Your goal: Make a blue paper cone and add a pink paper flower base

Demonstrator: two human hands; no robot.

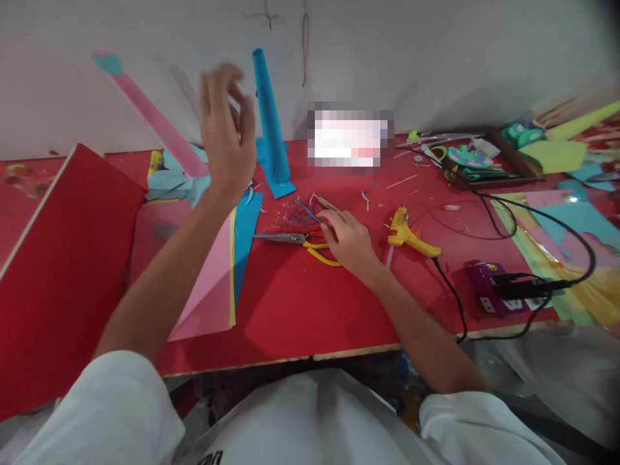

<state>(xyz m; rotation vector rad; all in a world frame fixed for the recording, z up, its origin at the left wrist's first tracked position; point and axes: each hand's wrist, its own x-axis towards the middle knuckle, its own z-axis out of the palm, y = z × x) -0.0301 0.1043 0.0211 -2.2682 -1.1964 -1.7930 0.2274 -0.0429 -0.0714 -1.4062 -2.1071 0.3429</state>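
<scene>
My left hand point(227, 129), blurred, is raised with loosely bent, spread fingers and nothing visible in it. Just right of it, a blue paper cone point(272, 119) stands on its flared base, apart from the hand. My right hand point(351, 244) is low over the table, its bent fingertips at the end of a thin blue paper strip point(307, 210). Under and beside these fingers lie scissors point(285, 238) with red and yellow handles, blades pointing left. A slim pale stick-like tool point(326, 203) lies just behind the fingers, among small paper scraps.
A yellow glue gun point(409, 236) lies at right, its cord running to a purple box point(494, 290). Pink paper sheets point(208, 284) lie under my left forearm. Behind stand a pink paper cone point(157, 123) and a tool tray point(513, 155). A red board point(72, 278) leans at left.
</scene>
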